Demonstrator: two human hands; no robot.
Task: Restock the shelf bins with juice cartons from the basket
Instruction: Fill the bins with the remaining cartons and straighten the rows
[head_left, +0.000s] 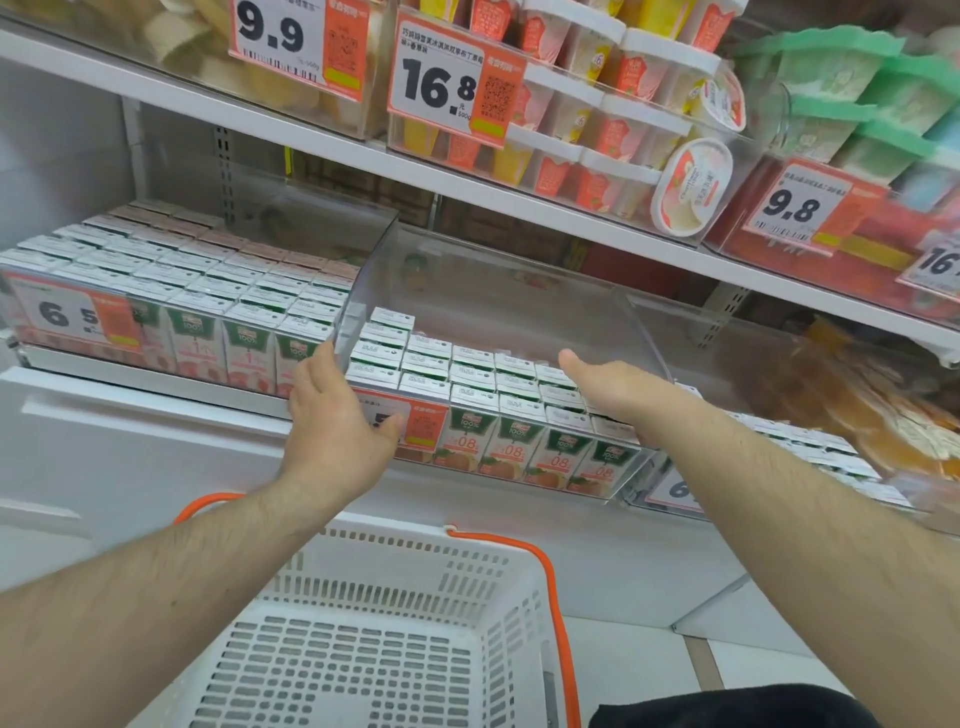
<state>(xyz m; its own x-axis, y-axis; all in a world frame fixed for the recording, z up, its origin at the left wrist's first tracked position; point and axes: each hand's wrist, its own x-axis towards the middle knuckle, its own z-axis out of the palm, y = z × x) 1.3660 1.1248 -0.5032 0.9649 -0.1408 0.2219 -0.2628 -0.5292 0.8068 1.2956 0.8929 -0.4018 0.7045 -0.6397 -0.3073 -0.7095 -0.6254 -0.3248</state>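
A clear plastic bin (509, 301) sits in the middle of the lower shelf, partly filled with rows of green-and-white juice cartons (467, 374). My left hand (332, 431) holds its front left corner, fingers along the side wall and thumb on the front price label. My right hand (618, 395) grips the bin's right wall, thumb over the cartons, its fingers hidden behind the wall. Below my arms is the white basket (374, 623) with orange handles; no carton shows in the visible part of it.
A full bin of the same cartons (182, 265) stands to the left, another bin (810, 447) to the right. The shelf above (467, 192) overhangs with pudding cups (597, 104) and price tags. Blurred orange packs (857, 395) lie at right.
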